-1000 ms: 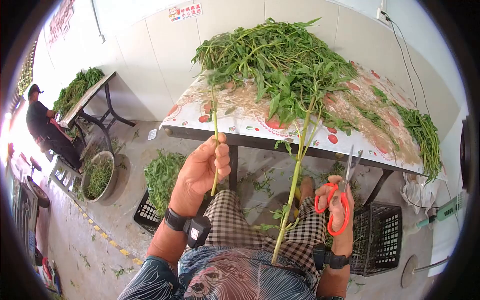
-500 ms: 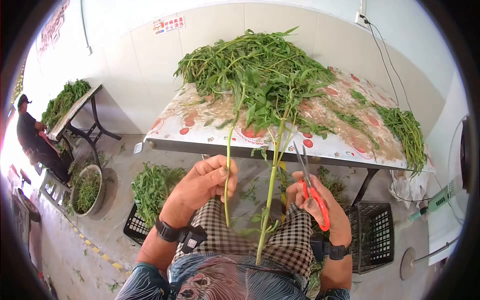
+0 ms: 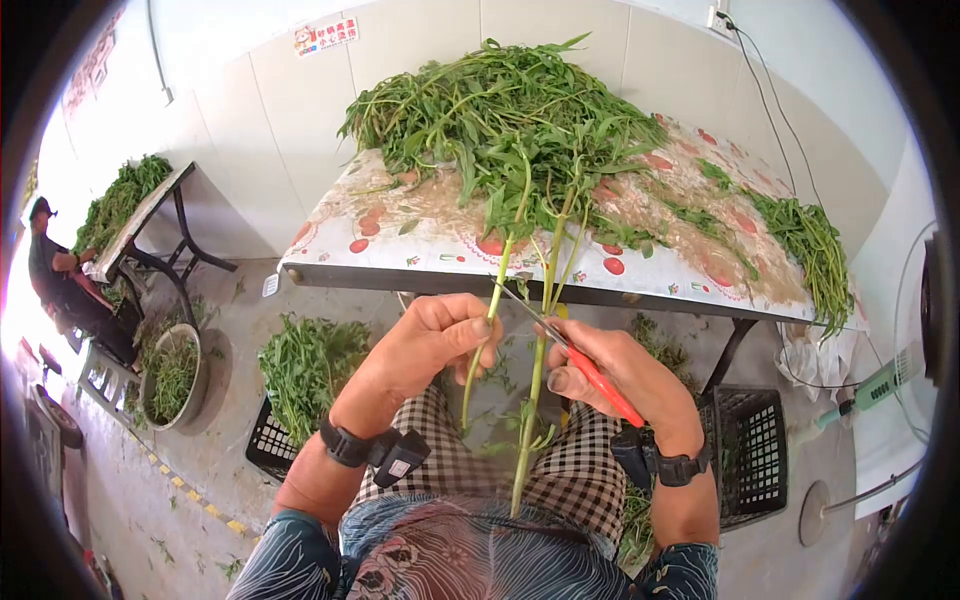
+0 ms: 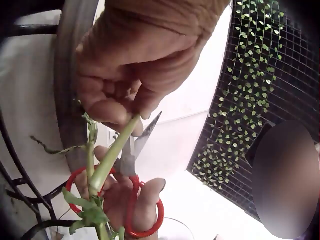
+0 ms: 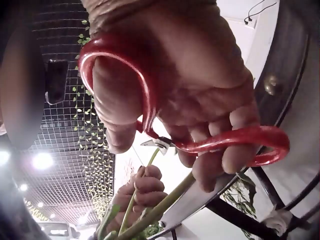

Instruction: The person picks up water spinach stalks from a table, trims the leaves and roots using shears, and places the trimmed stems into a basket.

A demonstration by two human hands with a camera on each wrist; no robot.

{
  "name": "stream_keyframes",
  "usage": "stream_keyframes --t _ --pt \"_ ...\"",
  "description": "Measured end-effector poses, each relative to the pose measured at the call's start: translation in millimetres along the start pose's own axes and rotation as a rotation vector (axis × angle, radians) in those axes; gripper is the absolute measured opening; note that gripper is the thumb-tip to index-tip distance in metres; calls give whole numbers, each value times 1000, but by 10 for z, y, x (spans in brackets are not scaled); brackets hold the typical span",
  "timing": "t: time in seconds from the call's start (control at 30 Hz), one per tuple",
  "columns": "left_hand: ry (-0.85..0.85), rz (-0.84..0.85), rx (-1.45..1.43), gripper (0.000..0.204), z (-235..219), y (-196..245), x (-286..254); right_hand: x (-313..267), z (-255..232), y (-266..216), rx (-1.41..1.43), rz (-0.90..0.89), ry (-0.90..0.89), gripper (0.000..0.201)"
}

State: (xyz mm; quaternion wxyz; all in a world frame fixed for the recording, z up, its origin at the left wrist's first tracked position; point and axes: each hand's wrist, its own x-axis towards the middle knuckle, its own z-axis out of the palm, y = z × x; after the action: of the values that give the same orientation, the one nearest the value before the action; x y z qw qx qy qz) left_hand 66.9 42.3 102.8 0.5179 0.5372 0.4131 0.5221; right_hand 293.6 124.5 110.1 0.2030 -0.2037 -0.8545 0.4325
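Note:
My left hand [image 3: 440, 335] pinches a slim green stem [image 3: 506, 262] between thumb and fingers, its leafy top reaching over the table edge. In my right hand [image 3: 625, 360] are red-handled scissors [image 3: 606, 386], thumb and fingers through the loops [image 5: 149, 97]. Their blades point left and cross the slim stem just above the left fingers in the head view. Between the hands a thicker stem [image 3: 531, 410] leans from the lap up to the table; the scissors overlap it. Seen from the left wrist, the blades [image 4: 128, 162] are spread behind a pale green stem [image 4: 112, 157].
A heap of leafy stems [image 3: 500, 110] covers the back of the patterned table [image 3: 400, 240], with a smaller bundle [image 3: 815, 260] at its right end. Black crates stand on the floor, the left one holding greens [image 3: 310, 370], the right one [image 3: 755, 450] near my arm. Another person stands far left.
My left hand has moved right with the slim stem, nearer the thick one. The scissors have swung from pointing upward to pointing left, their blades now at the slim stem.

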Motion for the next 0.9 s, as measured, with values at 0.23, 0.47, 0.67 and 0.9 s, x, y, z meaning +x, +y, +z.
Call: stream_keyframes --t 0.23,0.47,0.67,0.9 --pt "-48 -63 -7 25 55 -32 9 129 84 -12 23 5 32 32" --pt "-206 45 499 26 -179 -107 -26 76 -50 66 216 192 -127 31" --pt "295 286 849 22 -190 222 210 -268 -275 137 612 210 -72 56" --pt "321 218 1341 26 -158 79 1290 -370 -286 171 547 123 138 70"
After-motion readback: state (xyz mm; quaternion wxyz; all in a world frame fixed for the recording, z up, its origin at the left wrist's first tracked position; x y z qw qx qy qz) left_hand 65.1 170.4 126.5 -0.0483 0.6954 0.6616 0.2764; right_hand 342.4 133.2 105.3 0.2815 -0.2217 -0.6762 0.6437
